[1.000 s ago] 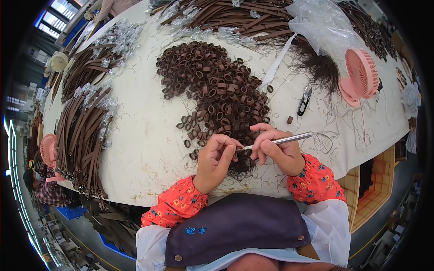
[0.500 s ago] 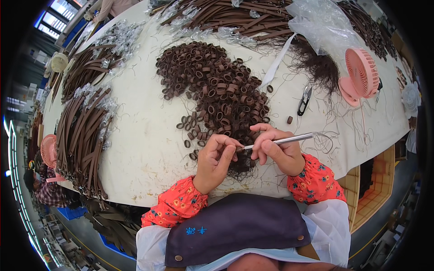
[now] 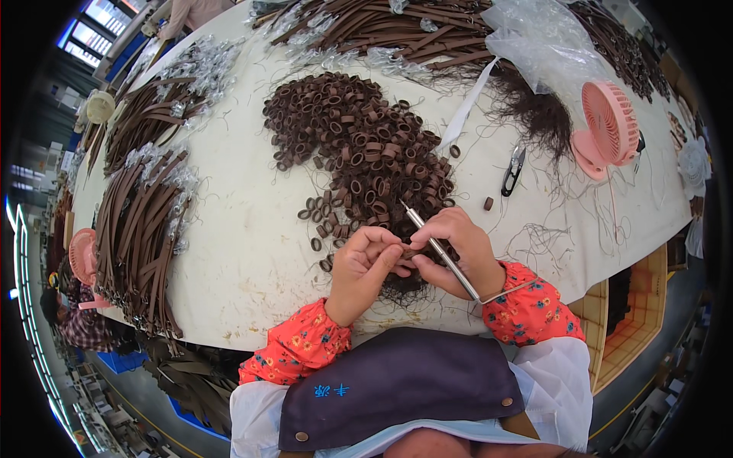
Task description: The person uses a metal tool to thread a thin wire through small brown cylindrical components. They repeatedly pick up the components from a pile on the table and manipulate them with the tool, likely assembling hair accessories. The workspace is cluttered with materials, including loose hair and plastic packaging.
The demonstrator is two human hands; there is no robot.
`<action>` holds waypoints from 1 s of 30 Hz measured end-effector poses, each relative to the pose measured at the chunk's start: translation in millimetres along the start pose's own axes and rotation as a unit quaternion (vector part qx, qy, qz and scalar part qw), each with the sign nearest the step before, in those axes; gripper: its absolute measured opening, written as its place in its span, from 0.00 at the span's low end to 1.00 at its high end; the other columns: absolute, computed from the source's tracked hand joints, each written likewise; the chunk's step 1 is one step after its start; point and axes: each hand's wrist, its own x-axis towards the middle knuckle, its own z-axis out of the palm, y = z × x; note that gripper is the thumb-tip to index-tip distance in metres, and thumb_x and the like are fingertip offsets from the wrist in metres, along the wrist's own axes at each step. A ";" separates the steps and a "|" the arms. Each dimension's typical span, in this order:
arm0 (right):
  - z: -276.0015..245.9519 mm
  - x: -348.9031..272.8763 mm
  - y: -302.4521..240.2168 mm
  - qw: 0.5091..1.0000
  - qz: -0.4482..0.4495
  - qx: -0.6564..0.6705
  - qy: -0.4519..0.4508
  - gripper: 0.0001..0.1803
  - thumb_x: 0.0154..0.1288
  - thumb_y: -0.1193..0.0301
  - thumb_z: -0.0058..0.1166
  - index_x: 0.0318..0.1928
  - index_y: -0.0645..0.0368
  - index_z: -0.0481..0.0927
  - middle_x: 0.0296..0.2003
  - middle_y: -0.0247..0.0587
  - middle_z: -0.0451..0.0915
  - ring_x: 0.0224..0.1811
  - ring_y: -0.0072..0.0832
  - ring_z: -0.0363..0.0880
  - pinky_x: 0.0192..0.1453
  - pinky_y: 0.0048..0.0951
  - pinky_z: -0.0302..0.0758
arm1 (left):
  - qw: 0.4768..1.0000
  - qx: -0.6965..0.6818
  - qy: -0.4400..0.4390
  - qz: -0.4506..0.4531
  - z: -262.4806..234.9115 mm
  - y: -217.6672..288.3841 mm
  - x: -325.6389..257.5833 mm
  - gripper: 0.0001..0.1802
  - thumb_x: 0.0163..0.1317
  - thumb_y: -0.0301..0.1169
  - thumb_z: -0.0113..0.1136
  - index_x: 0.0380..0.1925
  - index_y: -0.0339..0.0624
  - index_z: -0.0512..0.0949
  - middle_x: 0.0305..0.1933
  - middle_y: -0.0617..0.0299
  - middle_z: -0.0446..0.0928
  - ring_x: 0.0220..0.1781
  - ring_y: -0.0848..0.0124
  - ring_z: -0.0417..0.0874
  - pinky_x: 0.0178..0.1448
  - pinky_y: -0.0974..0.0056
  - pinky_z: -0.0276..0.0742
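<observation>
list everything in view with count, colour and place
table: one, white, centre
loops: many, brown, heaped mid-table
strap bundles: several, brown, left and far side
plastic: several pieces, clear, among bundles
thread tuft: one, dark, far right
snips: one, black and silver, right of loops
fans: two, pink, left and right
background clutter: uncountable, mixed, edges
pen-shaped tool: one, silver, in right hand
small piece: one, brown, between the hands
left hand: one, red-sleeved, centre
right hand: one, red-sleeved, centre

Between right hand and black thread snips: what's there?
Head view: one loose brown ring on the white tabletop, between the right hand and snips.
</observation>
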 end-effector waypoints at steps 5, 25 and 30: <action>-3.4 3.2 0.4 0.999 -0.029 -0.031 0.033 0.21 0.47 0.81 0.64 0.43 0.53 0.75 0.33 0.34 0.81 0.36 0.34 0.80 0.49 0.36 0.74 | 0.963 0.222 0.054 0.145 -8.6 6.2 1.1 0.11 0.63 0.21 0.57 0.46 0.36 0.75 0.56 0.55 0.76 0.25 0.85 0.71 0.31 0.78 0.69; -5.5 4.3 2.3 0.998 -0.068 0.005 -0.014 0.21 0.47 0.80 0.64 0.43 0.53 0.75 0.33 0.34 0.80 0.34 0.37 0.78 0.44 0.35 0.73 | 0.995 0.022 -0.094 -0.001 -8.1 7.1 -0.4 0.06 0.69 0.26 0.54 0.43 0.36 0.73 0.43 0.61 0.79 0.36 0.79 0.78 0.41 0.74 0.73; -4.2 3.5 -1.1 0.999 -0.025 0.031 -0.021 0.20 0.53 0.79 0.62 0.48 0.55 0.75 0.36 0.37 0.82 0.38 0.37 0.80 0.46 0.34 0.74 | 0.995 0.059 -0.063 0.047 -10.1 -3.2 -0.1 0.05 0.71 0.25 0.49 0.44 0.37 0.69 0.43 0.60 0.78 0.35 0.79 0.76 0.41 0.74 0.72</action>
